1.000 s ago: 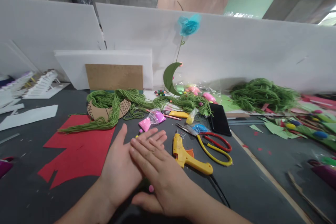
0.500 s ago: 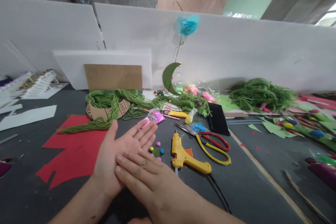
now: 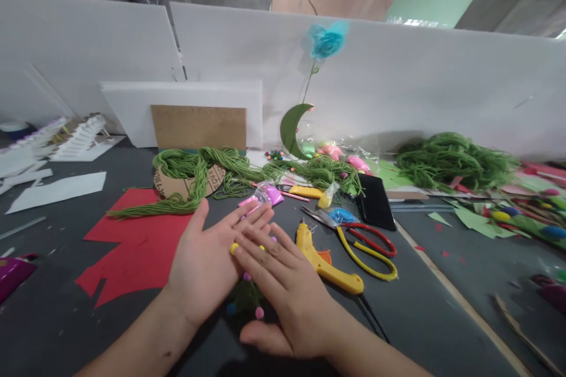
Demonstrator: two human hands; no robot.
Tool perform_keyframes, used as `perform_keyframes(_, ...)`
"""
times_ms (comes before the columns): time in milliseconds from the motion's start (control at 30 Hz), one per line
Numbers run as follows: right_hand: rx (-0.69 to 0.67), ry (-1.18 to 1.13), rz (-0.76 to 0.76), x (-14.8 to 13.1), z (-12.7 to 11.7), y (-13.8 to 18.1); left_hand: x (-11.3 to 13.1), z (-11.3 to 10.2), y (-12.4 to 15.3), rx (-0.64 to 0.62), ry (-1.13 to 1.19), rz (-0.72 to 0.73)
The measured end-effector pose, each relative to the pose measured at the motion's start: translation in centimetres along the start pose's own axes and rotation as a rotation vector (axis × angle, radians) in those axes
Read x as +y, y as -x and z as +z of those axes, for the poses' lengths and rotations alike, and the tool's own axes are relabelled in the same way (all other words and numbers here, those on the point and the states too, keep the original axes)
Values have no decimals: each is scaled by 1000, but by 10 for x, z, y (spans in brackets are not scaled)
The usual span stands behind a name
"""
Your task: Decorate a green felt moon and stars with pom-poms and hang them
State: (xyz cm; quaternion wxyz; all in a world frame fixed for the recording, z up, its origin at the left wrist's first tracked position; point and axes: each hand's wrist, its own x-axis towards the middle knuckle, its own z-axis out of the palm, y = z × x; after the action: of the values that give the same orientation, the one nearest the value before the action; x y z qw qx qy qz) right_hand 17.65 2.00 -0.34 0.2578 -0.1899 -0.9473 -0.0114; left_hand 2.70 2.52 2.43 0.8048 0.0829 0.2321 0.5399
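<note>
Yellow ball point(image 3: 234, 248), by right grip point(image 3: 285, 291), at fingertips point(image 3: 241, 254)

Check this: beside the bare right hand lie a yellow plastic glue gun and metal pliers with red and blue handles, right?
Blue is wrong: in the head view, the metal pliers have red and yellow handles; the rest holds.

You have yellow, pink and blue pom-poms point(image 3: 259, 313) near; right, a yellow glue gun point(image 3: 338, 277) and pliers point(image 3: 343, 240) with red and yellow handles; left, red paper point(image 3: 137, 265); far right, green yarn point(image 3: 457, 159).
</note>
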Motion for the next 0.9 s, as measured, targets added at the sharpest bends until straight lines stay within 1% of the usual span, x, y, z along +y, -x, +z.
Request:
perform_keyframes(67, -28, -9, -53, 0, 0, 0, -1, 0, 0, 14, -2, 36)
perform_keyframes(100, -41, -7, -58, 0, 1, -1, -1, 0, 0, 23, -5, 25)
perform_keyframes(200, -24, 20, 21, 0, 1, -1, -2, -3, 0, 2, -8, -52)
perform_keyframes(233, -11, 24, 34, 0, 1, -1, -1, -4, 0, -16, -3, -53)
perform_keyframes(300, -13, 20, -4, -1, 1, -1, 0, -5, 0, -34, 5, -7)
perform_keyframes(367, -44, 21, -48, -3, 0, -2, -1, -5, 0, -4, -1, 24)
perform_keyframes(433, -48, 40, -28, -3, 0, -3, -2, -3, 0, 34, -13, -13)
perform_keyframes(500, -18, 60, 14, 0, 0, -2, -3, -1, 1, 46, -24, -55)
perform_keyframes(567, 25, 67, 23, 4, 0, -1, -3, -1, 1, 55, -36, -41)
perform_keyframes(667, 54, 45, 16, 7, 0, 2, -2, -3, -1, 114, -63, -21)
perform_keyframes(733, 110, -6, 40, 6, -1, 3, -2, -6, -4, 139, -58, -34)
perform_keyframes(767, 176, -43, 73, 5, -2, 3, -2, -7, -5, 146, -45, -30)
perform_keyframes(867, 439, -152, 278, 2, -6, 2, -3, -5, -7, 187, -5, 8)
perform_keyframes(900, 486, -193, 339, 2, -8, 1, -4, -3, -7, 207, 1, 9)
